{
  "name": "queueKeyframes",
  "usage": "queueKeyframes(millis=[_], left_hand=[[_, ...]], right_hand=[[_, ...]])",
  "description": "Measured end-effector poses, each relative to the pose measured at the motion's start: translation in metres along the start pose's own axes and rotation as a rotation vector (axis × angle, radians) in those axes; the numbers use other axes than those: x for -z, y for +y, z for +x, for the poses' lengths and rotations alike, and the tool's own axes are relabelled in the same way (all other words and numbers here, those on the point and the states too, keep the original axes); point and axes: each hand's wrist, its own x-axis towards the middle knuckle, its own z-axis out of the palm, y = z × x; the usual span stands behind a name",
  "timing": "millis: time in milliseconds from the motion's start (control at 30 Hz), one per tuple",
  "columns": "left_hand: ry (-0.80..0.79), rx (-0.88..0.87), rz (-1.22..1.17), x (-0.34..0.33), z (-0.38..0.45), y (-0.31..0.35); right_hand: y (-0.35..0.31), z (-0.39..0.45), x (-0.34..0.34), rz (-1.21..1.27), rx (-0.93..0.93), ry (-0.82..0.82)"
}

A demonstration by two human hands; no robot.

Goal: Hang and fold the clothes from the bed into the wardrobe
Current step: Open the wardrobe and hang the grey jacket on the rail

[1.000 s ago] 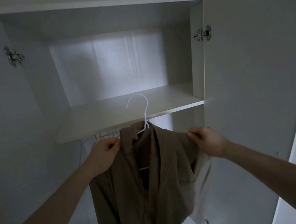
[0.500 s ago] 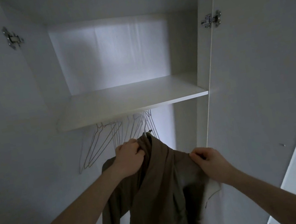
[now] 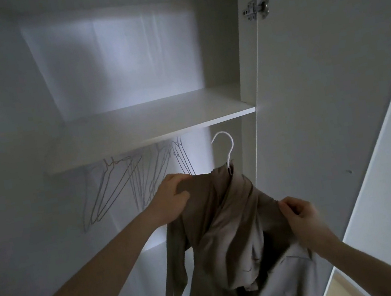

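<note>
From the head camera, a brown long-sleeved fabric shirt (image 3: pixel 227 224) hangs on a thin white wire hanger (image 3: pixel 226 148), raised inside the open white wardrobe (image 3: pixel 331 75) just below its white shelf (image 3: pixel 150 127). The left hand (image 3: pixel 171 199) grips one shoulder and the right hand (image 3: pixel 300 218) pinches the other, likely to keep the hanger level and its hook free for a rail hidden under the shelf. Empty wire hangers (image 3: pixel 123 184) hang to the left, so the open space is on the right.
</note>
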Motion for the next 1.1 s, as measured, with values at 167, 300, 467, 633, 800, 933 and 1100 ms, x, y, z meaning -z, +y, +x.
queueKeyframes(millis=[167,300,467,633,800,933,1100], left_hand=[[0.097,-0.04,0.109,0.026,0.037,-0.007],[0.159,-0.109,0.251,0.062,0.083,-0.022],[0.19,-0.118,0.503,0.091,0.122,-0.011],[0.113,0.03,0.619,0.106,0.154,-0.016],[0.037,0.075,0.707,0.116,0.2,-0.058],[-0.145,0.237,0.738,0.115,0.213,-0.062],[-0.103,0.275,0.719,0.122,0.248,-0.104]], right_hand=[[0.023,0.001,-0.003,-0.047,-0.076,0.141],[0.036,0.031,-0.041,-0.051,-0.196,0.203],[0.045,0.081,-0.064,0.001,-0.302,0.189],[0.048,0.144,-0.087,0.059,-0.364,0.158],[0.047,0.217,-0.109,0.081,-0.36,0.111],[0.046,0.272,-0.123,0.077,-0.331,0.105],[0.047,0.336,-0.141,0.078,-0.283,0.078]])
